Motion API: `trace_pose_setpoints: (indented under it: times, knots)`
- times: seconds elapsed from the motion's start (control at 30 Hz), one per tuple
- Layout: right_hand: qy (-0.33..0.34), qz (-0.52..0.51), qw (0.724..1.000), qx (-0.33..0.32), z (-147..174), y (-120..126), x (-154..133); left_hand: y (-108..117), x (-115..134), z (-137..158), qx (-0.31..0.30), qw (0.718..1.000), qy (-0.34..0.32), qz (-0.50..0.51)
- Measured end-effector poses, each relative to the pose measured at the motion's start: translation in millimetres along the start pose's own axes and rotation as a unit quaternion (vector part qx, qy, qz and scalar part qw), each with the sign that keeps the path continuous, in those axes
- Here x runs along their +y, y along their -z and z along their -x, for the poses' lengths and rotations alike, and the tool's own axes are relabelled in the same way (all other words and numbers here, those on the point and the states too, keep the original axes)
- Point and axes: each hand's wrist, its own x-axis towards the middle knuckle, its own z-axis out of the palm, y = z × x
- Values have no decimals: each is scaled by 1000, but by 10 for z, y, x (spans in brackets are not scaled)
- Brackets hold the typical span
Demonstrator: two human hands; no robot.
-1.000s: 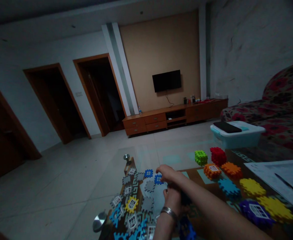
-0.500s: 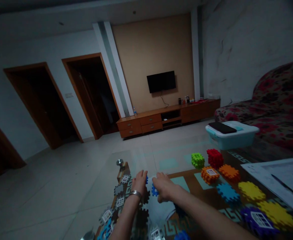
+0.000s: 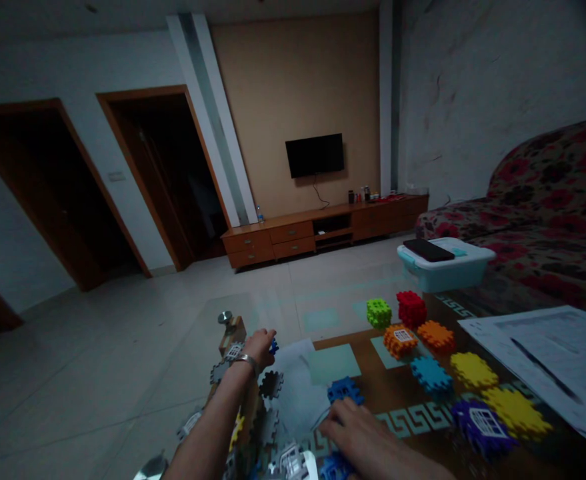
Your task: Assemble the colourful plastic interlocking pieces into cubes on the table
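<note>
My left hand [image 3: 259, 348] is closed on a small blue interlocking block piece [image 3: 273, 347], mostly hidden by the fingers. A metal bracelet [image 3: 247, 360] is on that wrist. My right hand [image 3: 353, 430], its fingers loosely bent and apart, is low over the table between two blue blocks. One blue block [image 3: 345, 390] lies just beyond the fingers. The other blue block [image 3: 335, 467] is partly under the hand; whether they touch is unclear. Grey notched pieces [image 3: 271, 385] and a white sheet of paper [image 3: 297, 393] lie between my arms.
On the right stand a green block [image 3: 379, 313], a red block [image 3: 411, 309], orange, light blue and yellow blocks, and a purple block [image 3: 483, 427]. Papers with a pen [image 3: 545, 368] lie beyond them. A lidded tub [image 3: 445, 270] carries a dark flat object. A patterned sofa [image 3: 547, 193] is behind.
My right hand has drawn back from beside the left hand toward me, and no blue piece shows in its fingers now. The left hand keeps its blue piece. The view has shifted right.
</note>
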Motion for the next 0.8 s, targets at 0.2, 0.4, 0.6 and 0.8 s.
trace_pose_setpoints:
  times: [0.2,0.4,0.6,0.8]
  knots:
    - [-51,-26,995,80,-25,409,301,222,547,716,-141,984,-109,-24]
    - [-34,-15,999,18,-205,399,379,153,1046,1439,-261,963,-40,-61]
    - [-39,28,998,-30,-311,308,371,96,1091,1502,-198,978,33,-65]
    - [-57,61,997,-4,-467,252,411,-253,919,1675,-194,981,-1,-9]
